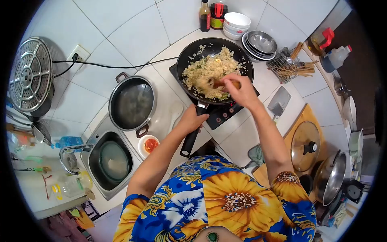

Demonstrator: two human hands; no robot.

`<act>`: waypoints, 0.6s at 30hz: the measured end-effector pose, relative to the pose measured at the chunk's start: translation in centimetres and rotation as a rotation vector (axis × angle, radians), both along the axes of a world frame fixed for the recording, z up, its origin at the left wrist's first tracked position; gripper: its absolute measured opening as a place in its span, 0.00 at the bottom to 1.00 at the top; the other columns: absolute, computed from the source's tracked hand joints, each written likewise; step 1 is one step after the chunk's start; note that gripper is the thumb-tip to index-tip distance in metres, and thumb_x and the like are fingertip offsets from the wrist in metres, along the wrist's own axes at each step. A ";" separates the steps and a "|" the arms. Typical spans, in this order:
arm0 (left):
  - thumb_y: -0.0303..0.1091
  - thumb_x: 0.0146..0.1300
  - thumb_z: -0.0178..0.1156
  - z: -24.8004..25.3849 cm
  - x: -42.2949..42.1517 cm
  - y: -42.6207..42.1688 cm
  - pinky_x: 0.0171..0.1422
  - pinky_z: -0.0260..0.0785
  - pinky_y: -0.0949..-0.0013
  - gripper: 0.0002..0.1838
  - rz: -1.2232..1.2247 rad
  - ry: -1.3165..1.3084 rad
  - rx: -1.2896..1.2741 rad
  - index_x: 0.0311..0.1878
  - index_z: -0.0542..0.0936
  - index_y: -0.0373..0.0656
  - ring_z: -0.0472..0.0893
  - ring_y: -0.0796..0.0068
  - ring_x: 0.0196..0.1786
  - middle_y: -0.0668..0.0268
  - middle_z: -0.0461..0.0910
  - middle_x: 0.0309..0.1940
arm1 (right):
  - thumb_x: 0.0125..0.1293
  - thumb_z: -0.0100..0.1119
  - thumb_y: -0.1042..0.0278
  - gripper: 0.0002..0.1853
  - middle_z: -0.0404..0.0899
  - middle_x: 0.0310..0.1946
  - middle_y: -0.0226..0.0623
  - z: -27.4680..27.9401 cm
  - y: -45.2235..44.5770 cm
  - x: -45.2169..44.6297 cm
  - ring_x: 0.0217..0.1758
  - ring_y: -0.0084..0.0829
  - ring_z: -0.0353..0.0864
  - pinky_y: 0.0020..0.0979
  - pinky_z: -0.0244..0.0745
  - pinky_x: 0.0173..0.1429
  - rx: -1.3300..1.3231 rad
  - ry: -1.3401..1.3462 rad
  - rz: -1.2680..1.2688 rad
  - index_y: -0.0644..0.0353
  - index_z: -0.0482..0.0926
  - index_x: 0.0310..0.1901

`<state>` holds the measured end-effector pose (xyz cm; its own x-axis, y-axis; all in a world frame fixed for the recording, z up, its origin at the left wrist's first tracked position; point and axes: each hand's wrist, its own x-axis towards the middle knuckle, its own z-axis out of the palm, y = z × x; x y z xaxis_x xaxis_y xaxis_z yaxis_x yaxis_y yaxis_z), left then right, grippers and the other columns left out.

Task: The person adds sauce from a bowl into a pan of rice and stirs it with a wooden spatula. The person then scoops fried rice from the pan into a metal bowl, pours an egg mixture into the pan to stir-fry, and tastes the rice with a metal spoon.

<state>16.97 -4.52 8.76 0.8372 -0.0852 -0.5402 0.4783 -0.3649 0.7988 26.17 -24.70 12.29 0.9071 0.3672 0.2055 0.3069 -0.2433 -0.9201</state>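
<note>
A black wok [246, 60] stands on a dark induction cooktop [219, 119], with fried rice [215, 66] spread across its inside. My left hand [192, 119] is closed round the wok's black handle [189, 142], near where it meets the pan. Over the wok's right front edge, my right hand [240, 92] grips a brownish wooden spatula [217, 83]. The spatula's far end is in the rice and blurred by motion. Some green bits show among the rice near the front of the wok.
Left are a lidless pot [132, 103], a bowl with red food [149, 146] and a sink [96, 161]. Bottles [204, 18] and stacked bowls [237, 24] stand behind. Right are a cleaver [279, 101], a chopstick basket [284, 66] and a glass lid [305, 146] on a wooden board.
</note>
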 end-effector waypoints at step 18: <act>0.44 0.57 0.65 0.2 1.9 6.1 0.49 0.74 0.53 0.22 -0.372 -0.273 0.601 0.46 0.74 0.35 0.83 0.51 0.37 0.48 0.82 0.36 | 0.69 0.53 0.68 0.10 0.80 0.27 0.32 -3.8 -3.8 4.5 0.25 0.22 0.79 0.24 0.73 0.31 -0.099 -0.066 -0.249 0.65 0.82 0.40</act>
<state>18.83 1.54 8.94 0.9214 -0.1449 -0.3605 0.0518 -0.8737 0.4838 30.62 -28.52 8.53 0.9580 0.1555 0.2411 0.2845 -0.4070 -0.8680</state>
